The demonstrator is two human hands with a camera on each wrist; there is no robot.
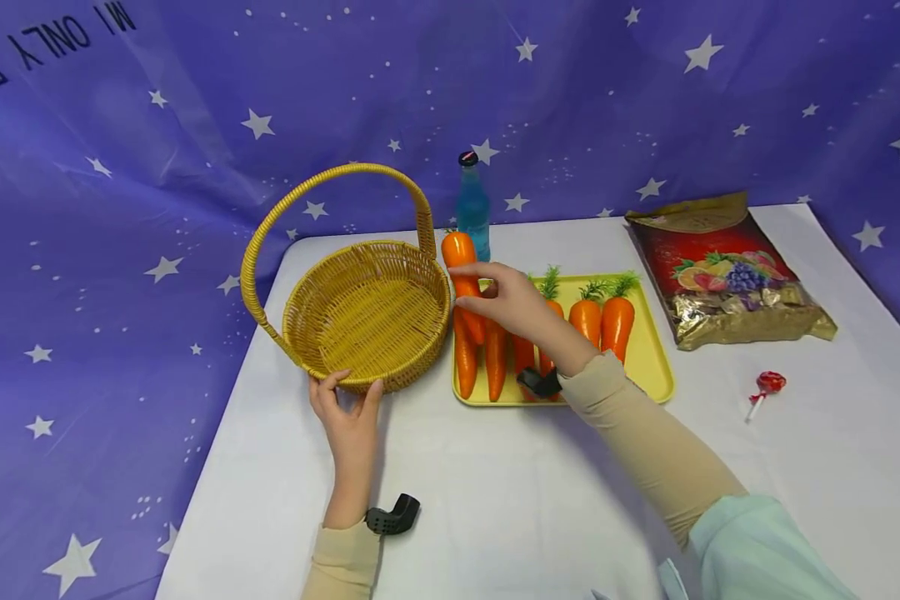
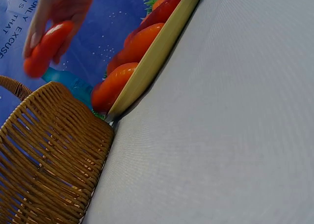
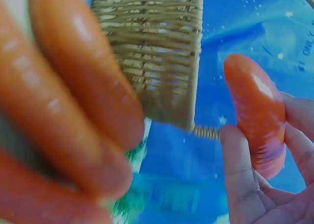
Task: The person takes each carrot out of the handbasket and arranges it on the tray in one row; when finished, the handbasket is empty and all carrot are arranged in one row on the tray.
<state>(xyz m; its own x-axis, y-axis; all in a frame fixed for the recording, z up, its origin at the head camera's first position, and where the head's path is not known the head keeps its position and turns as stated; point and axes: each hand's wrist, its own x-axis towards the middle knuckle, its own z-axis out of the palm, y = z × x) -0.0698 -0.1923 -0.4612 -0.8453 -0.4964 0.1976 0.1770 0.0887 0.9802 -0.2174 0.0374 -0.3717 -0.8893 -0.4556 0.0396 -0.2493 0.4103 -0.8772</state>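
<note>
My right hand (image 1: 512, 302) pinches a glossy orange carrot (image 1: 459, 250) between thumb and fingers, over the left end of the yellow tray (image 1: 654, 371) and beside the basket's right rim. In the right wrist view, this carrot (image 3: 257, 111) stands upright in the fingers. Several more carrots (image 1: 617, 327), some with green leafy tops showing, lie side by side in the tray, partly hidden by my right arm. My left hand (image 1: 351, 429) holds the near rim of a woven wicker basket (image 1: 375, 312) with a tall arched handle. No carrot shows inside the basket.
A bottle of blue liquid (image 1: 473, 204) stands behind the tray, close to the starry purple backdrop (image 1: 570, 100). To the tray's right lies a red and gold candy bag (image 1: 731, 275). A red lollipop (image 1: 769, 383) lies nearer on the white table (image 1: 495, 500).
</note>
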